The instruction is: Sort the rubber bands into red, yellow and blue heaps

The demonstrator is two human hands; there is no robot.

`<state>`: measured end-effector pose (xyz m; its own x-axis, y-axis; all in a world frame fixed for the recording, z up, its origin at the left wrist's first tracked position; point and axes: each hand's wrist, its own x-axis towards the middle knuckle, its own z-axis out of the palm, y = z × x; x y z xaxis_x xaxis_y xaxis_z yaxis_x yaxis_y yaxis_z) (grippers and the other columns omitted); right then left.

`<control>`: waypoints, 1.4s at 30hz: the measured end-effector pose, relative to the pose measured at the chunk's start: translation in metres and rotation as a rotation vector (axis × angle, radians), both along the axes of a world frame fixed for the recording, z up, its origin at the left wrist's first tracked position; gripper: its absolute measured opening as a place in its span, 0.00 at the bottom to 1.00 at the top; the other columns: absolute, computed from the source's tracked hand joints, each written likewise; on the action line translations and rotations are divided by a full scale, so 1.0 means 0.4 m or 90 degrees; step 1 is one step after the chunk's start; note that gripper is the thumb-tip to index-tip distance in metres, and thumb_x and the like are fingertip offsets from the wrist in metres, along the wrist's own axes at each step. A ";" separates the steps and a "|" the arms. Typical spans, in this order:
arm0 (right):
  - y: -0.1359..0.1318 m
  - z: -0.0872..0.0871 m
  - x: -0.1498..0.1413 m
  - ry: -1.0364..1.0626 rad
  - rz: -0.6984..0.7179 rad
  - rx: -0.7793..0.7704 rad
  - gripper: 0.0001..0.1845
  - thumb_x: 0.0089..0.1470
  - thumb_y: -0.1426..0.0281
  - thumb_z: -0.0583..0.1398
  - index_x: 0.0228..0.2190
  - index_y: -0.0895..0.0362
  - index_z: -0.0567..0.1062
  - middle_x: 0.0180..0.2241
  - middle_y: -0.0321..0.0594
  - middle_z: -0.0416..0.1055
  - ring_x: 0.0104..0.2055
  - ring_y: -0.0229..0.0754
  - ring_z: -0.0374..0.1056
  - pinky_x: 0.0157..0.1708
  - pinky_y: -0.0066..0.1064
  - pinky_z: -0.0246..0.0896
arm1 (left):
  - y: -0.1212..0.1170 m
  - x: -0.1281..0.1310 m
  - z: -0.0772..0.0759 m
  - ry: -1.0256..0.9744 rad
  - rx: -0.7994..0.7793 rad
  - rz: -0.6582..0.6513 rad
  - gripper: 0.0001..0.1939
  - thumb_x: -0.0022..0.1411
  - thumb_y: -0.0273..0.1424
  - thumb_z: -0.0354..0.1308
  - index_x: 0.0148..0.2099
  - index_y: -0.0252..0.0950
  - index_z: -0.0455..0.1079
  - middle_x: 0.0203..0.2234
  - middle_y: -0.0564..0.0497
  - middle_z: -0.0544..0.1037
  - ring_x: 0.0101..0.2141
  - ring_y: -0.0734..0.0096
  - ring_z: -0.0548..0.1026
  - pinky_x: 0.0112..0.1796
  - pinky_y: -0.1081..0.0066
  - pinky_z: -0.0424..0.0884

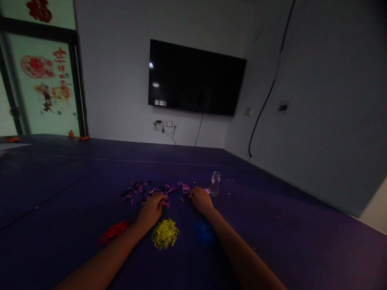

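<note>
My left hand (153, 207) rests on the purple surface with its fingers curled together at the near edge of a scatter of pink and black rubber bands (137, 190). What its fingertips pinch is too small to make out. To the right, my right hand (200, 198) also has bent, closed fingers, beside a few pink bands (185, 187); its fingertips are partly hidden. Just beyond it stands a clear cup (215, 184), with some pink bands between the two. Closer to me lie a yellow band pile (165, 233), a red pile (115, 231) and a blue pile (204, 231).
The purple surface (75, 185) reaches back to the wall and has visible seams. A black television (196, 78) hangs above it, and a dark cable (266, 102) runs down the right wall. Small orange objects (83, 138) lie near the door at the left.
</note>
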<state>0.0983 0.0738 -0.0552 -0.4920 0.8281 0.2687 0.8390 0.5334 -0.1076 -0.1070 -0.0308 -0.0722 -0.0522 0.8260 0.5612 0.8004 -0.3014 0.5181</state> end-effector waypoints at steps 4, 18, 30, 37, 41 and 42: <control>0.006 -0.003 -0.008 -0.059 -0.008 0.024 0.12 0.59 0.70 0.52 0.39 0.62 0.73 0.43 0.48 0.69 0.47 0.46 0.64 0.43 0.32 0.56 | 0.001 0.000 0.000 0.003 0.000 -0.005 0.14 0.56 0.17 0.49 0.38 0.36 0.72 0.36 0.47 0.78 0.42 0.64 0.75 0.45 0.64 0.69; -0.003 0.002 -0.008 -0.108 0.007 0.052 0.14 0.61 0.70 0.49 0.41 0.63 0.71 0.45 0.52 0.67 0.47 0.48 0.63 0.43 0.34 0.57 | -0.001 0.001 -0.003 0.010 0.012 0.002 0.16 0.56 0.17 0.49 0.39 0.38 0.73 0.37 0.48 0.78 0.41 0.65 0.75 0.45 0.64 0.70; -0.108 0.130 0.173 -0.070 -0.056 0.060 0.13 0.60 0.71 0.49 0.40 0.62 0.71 0.42 0.51 0.68 0.45 0.48 0.63 0.42 0.34 0.54 | -0.003 -0.003 -0.002 0.016 0.000 -0.009 0.16 0.57 0.19 0.47 0.40 0.37 0.73 0.39 0.47 0.78 0.43 0.63 0.75 0.47 0.63 0.69; -0.161 0.027 0.388 -0.031 -0.073 -0.014 0.12 0.60 0.72 0.48 0.33 0.62 0.71 0.37 0.48 0.69 0.41 0.44 0.64 0.42 0.32 0.55 | -0.011 0.038 0.046 -0.017 0.007 -0.023 0.15 0.56 0.20 0.48 0.40 0.35 0.73 0.37 0.46 0.79 0.41 0.63 0.76 0.45 0.62 0.70; -0.170 0.009 0.412 0.012 -0.043 -0.077 0.11 0.59 0.73 0.50 0.32 0.62 0.71 0.36 0.46 0.69 0.40 0.43 0.64 0.42 0.31 0.55 | 0.003 0.192 0.121 -0.072 -0.039 -0.128 0.15 0.54 0.19 0.52 0.41 0.37 0.73 0.32 0.50 0.79 0.35 0.69 0.77 0.40 0.68 0.71; -0.175 0.013 0.409 0.015 -0.037 -0.086 0.11 0.59 0.73 0.50 0.32 0.62 0.71 0.36 0.46 0.70 0.40 0.43 0.65 0.42 0.31 0.55 | 0.010 0.244 0.133 -0.072 -0.060 -0.162 0.14 0.53 0.19 0.53 0.40 0.36 0.74 0.32 0.50 0.79 0.35 0.69 0.77 0.39 0.69 0.71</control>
